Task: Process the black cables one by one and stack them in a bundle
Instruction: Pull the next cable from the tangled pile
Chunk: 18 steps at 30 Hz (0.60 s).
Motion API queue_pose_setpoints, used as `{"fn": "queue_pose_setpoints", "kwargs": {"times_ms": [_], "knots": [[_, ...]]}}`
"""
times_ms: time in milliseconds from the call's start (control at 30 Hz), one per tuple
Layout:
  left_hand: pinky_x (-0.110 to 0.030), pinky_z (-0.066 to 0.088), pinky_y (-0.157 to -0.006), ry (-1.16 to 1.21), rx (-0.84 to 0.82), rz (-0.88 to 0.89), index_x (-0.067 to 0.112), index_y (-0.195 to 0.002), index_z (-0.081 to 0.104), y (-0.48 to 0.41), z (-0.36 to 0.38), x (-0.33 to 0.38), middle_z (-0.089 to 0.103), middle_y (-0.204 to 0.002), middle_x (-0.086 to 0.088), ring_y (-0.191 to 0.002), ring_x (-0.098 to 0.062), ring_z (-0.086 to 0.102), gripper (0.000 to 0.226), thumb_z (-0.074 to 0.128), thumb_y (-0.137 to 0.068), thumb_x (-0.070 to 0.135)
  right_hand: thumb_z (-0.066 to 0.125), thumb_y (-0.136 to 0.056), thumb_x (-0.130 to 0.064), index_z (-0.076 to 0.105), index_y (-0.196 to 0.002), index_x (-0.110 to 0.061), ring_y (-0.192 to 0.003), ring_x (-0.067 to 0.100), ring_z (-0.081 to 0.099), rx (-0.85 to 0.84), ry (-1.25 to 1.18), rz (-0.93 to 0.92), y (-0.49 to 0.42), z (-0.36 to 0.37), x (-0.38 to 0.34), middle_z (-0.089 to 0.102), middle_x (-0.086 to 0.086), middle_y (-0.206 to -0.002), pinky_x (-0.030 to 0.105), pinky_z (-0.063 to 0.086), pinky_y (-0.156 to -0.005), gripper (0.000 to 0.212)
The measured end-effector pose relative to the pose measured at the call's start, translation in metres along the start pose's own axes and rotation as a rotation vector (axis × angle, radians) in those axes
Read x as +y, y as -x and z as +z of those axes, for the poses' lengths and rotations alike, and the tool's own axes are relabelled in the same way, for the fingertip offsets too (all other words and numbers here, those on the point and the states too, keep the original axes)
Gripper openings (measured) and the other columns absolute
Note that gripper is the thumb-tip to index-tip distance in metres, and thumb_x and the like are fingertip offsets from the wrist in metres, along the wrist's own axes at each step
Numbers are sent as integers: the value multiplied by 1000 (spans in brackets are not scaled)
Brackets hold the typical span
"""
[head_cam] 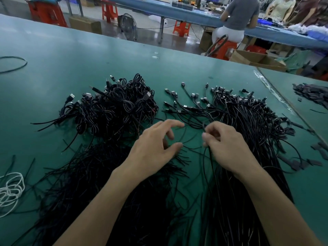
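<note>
Teal counter (88, 55) heaped with black cables: coiled bundles (117, 107) far left, straight loose cables (248, 118) right. Right hand (225, 144) grip pinching a black cable (210, 157) mid-counter; left hand (156, 144) grip spread, holding nothing. Beyond: red stools (181, 28), floor fan (128, 26), cardboard boxes (257, 59).

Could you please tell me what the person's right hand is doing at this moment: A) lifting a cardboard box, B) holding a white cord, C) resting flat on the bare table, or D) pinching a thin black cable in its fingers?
D: the right hand has its fingers curled round a thin black cable that hangs down from them.
</note>
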<state>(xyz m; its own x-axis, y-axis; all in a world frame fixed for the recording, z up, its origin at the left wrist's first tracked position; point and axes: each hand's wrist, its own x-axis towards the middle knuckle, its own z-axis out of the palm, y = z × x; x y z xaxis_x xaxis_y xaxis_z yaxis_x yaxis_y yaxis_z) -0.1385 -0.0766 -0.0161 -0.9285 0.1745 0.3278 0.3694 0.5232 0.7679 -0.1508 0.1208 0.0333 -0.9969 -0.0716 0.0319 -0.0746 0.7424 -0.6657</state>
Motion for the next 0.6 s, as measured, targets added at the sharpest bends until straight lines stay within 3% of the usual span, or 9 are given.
{"fn": "queue_pose_setpoints", "kwargs": {"times_ms": [100,167,233,300,333,400,467,533,600], "knots": [[-41,57,-78,39,35,54,50,-140,42,0,0,4,45,-114,12,-95,-7,54,65,70,-87,27,53,-100,-17,57,-86,-25,-61,16,63,-299,-383,-177,24,2,-35,61,-2,-68,29,52,-57,17],[-38,53,-90,147,56,61,38,-139,53,0,-2,3,46,-120,4,-103,-13,56,57,64,-88,15,55,-96,-26,60,-87,-27,-59,23,49,-368,-357,-392,38,7,-51,53,0,-67,35,44,-53,10],[-26,50,-87,191,114,69,29,-127,63,1,-4,3,50,-115,3,-101,-8,57,38,58,-93,14,57,-93,-35,63,-83,-24,-60,23,44,-364,-408,-497,47,9,-60,50,3,-67,35,40,-55,16],[-22,47,-72,220,240,36,30,-109,65,-2,-6,6,56,-101,8,-85,-2,56,20,51,-102,18,62,-90,-36,61,-74,-18,-53,12,39,-275,-480,-546,51,5,-61,45,2,-61,23,34,-50,24],[-26,46,-67,222,325,14,33,-100,63,-3,-7,9,59,-95,8,-81,-3,56,21,48,-104,20,64,-89,-33,60,-70,-15,-51,8,37,-202,-500,-561,52,2,-59,45,2,-59,18,33,-49,26],[-41,51,-69,242,485,32,36,-93,56,-5,-9,15,64,-93,0,-80,-19,61,18,44,-104,27,64,-87,-27,56,-64,-14,-48,4,37,-46,-529,-573,53,-5,-51,46,1,-56,16,32,-46,27],[-45,49,-63,273,582,118,28,-93,53,-2,-14,21,64,-86,-2,-73,-33,60,14,44,-104,32,62,-86,-26,51,-60,-13,-47,5,35,105,-555,-519,49,-11,-41,42,-1,-53,17,32,-46,30],[-34,43,-51,239,613,238,22,-93,49,0,-18,25,55,-72,-2,-59,-21,52,15,49,-103,33,63,-84,-27,46,-58,-14,-46,10,31,251,-591,-404,43,-14,-31,37,-3,-51,21,31,-47,34],[-16,35,-49,163,610,337,16,-92,50,1,-20,32,47,-66,3,-56,-12,44,16,55,-99,29,64,-83,-25,44,-56,-19,-48,13,27,373,-633,-274,37,-16,-21,34,-3,-52,30,28,-48,35]]}}
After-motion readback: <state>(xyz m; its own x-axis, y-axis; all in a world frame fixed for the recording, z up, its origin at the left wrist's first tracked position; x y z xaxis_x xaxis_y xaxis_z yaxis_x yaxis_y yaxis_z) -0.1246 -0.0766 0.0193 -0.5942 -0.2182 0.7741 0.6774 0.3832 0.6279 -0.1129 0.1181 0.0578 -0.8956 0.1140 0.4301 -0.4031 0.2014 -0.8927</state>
